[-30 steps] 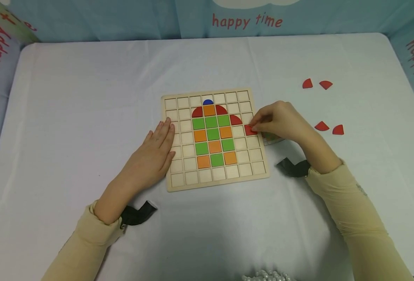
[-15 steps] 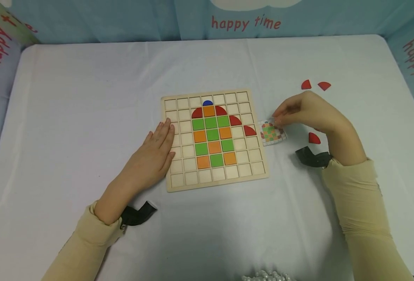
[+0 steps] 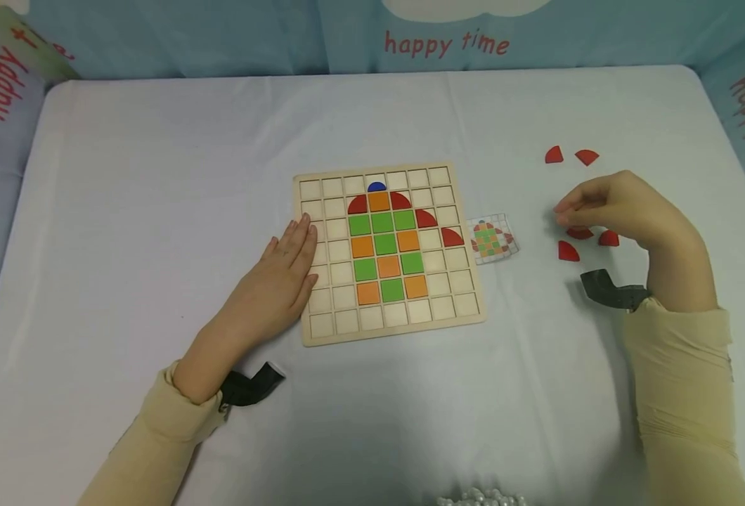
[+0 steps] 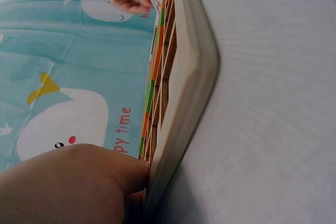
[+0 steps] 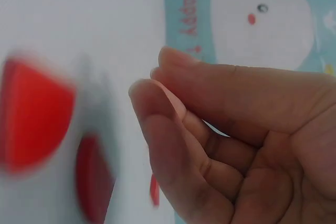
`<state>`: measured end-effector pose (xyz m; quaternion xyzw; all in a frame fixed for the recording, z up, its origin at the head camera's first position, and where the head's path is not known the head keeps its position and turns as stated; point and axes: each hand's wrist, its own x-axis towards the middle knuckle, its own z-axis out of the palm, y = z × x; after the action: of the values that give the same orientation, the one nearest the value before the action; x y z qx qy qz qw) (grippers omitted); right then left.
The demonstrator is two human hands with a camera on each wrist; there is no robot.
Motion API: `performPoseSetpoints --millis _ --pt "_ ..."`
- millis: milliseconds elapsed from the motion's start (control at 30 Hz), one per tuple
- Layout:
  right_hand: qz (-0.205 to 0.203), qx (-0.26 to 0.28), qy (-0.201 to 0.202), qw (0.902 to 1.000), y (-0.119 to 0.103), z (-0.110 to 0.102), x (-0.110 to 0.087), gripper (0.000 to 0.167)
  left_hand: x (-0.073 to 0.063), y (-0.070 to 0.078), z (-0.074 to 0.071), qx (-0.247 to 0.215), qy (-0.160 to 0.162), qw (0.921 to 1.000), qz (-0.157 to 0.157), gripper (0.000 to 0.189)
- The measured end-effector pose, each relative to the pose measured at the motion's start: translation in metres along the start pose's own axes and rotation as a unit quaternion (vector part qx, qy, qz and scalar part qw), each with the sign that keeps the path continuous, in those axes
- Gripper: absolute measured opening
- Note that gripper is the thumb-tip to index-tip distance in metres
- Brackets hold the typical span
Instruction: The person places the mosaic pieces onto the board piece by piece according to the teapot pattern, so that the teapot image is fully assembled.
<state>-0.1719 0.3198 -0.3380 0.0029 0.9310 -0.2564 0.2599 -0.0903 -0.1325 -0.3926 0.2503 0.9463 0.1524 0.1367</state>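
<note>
A square wooden grid board [image 3: 394, 313] bears orange and green squares, a blue half-circle [image 3: 377, 187] at its top, and red quarter-circle pieces, one of them the red quarter-circle [image 3: 452, 237] in its right column. My left hand [image 3: 265, 281] rests flat on the board's left edge, fingers straight; the left wrist view has its thumb [image 4: 100, 177] at the board's rim. My right hand [image 3: 632, 211] hovers above loose red quarter-circle pieces [image 3: 568, 251] to the right of the board. Its fingers are bent loosely, and the right wrist view shows nothing between thumb and fingertips.
A small printed pattern card [image 3: 495, 239] lies against the board's right edge. Farther back on the white tablecloth [image 3: 157, 176] are two more red quarter-circles [image 3: 587, 157]. A pearly beaded object [image 3: 481, 497] shows at the front edge. Blue printed fabric [image 3: 284, 39] borders the table.
My right hand has let go of the red quarter-circle in the board's right column. It has moved right, past the pattern card, to over the loose red pieces. My left hand has stayed put.
</note>
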Motion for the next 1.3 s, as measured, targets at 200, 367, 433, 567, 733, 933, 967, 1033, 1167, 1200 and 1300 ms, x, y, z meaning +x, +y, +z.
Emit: performPoseSetpoints --millis 200,367,433,567,733,933,967,1033,1167,1200,1300 --pt "0.018 0.000 0.022 0.9996 0.024 0.000 -0.010 0.035 0.000 0.000 -0.001 0.001 0.000 1.0000 0.001 0.060" --pt "0.026 0.007 0.032 0.9991 0.036 -0.001 -0.013 0.037 0.000 0.001 -0.001 0.000 -0.001 1.0000 -0.001 0.060" --pt "0.027 0.012 0.035 0.9990 0.038 -0.002 -0.013 0.037 0.000 0.001 -0.001 0.000 -0.001 1.0000 -0.001 0.060" --pt "0.024 0.023 0.036 0.9988 0.041 0.000 -0.012 0.035 -0.001 0.000 -0.001 -0.003 0.001 1.0000 -0.001 0.060" --pt "0.020 0.016 0.034 0.9991 0.043 0.004 -0.010 0.034 0.000 0.000 0.000 0.000 0.005 1.0000 0.003 0.060" --pt "0.014 -0.001 0.036 0.9993 0.039 0.009 -0.007 0.037 0.000 -0.001 0.001 -0.002 0.006 1.0000 0.004 0.060" --pt "0.016 -0.003 0.036 0.9992 0.038 0.009 -0.006 0.037 0.000 -0.001 0.001 -0.001 0.006 1.0000 0.004 0.060" --pt "0.018 -0.006 0.037 0.9991 0.037 0.010 -0.006 0.037 0.000 -0.001 0.001 -0.002 0.006 1.0000 0.003 0.060" --pt "0.010 -0.007 0.040 0.9991 0.036 0.012 -0.005 0.032 -0.001 -0.001 0.001 -0.003 0.005 1.0000 0.002 0.060" --pt "0.007 -0.006 0.041 0.9991 0.036 0.013 -0.005 0.031 -0.001 -0.001 0.001 -0.003 0.006 1.0000 0.003 0.060" --pt "-0.003 -0.005 0.044 0.9990 0.036 0.013 -0.005 0.028 0.000 -0.001 0.000 -0.002 0.006 1.0000 0.004 0.060"
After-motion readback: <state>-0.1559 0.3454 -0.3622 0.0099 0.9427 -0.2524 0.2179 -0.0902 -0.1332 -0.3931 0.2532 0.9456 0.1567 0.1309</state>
